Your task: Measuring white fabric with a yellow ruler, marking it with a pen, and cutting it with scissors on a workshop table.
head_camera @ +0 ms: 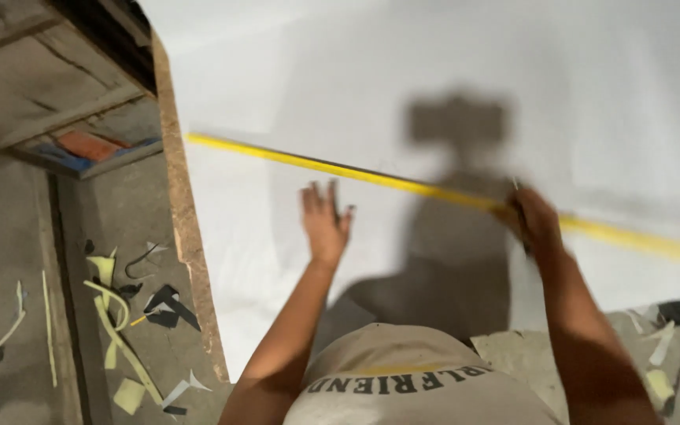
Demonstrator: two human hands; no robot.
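right now the yellow tape measure (371, 175) is running left-to-right across the white board (450, 71); right hand (533, 220) is gripping a pencil on it (blurred), left hand (324, 224) hovering open just below.

— Position of the hands?
— Left hand (324, 224) flat on the white board (434, 63), fingers (310, 197) spread. Right hand (533, 224) closed around a pencil (519, 206), on the yellow tape measure (316, 164) lying across the board.
— The floor?
— Offcut strips (116, 315) and scraps lie left of the board's edge.
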